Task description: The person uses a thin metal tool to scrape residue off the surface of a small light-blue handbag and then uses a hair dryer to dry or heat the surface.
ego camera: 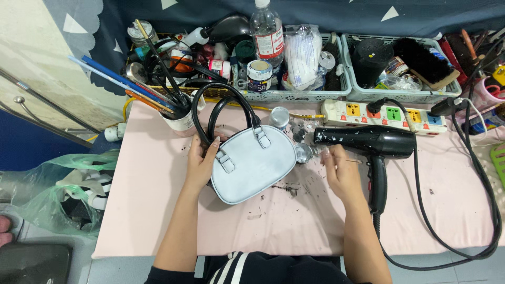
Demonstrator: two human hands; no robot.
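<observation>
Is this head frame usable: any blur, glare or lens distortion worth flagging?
Head view: lighting even and soft, shadows faint; the handbag and left hand are sharp; the right hand looks slightly soft at the fingertips; the table edges bow a little, suggesting wide-angle distortion; no strong glare.

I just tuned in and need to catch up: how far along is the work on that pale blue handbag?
Done: the pale blue handbag looks evenly coloured on its visible face, and dark paint flecks dot the pink table cover. In hand: the left hand steadies the bag; the right hand holds a thin tool beside a small silver pot. Left: the black hair dryer lies unused, plugged in.
</observation>
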